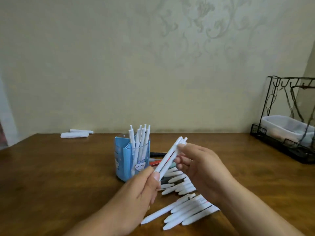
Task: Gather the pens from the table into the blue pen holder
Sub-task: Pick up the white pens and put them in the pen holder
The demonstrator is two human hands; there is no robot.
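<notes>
Above the wooden table [68,167], both hands' fingers [180,161] pinch slim white pens [167,158].

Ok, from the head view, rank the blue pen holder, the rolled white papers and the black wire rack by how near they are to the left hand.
1. Blue pen holder: nearest, just beyond and left of the left hand.
2. Rolled white papers: far left, by the wall.
3. Black wire rack: farthest, far right edge of the table.
</notes>
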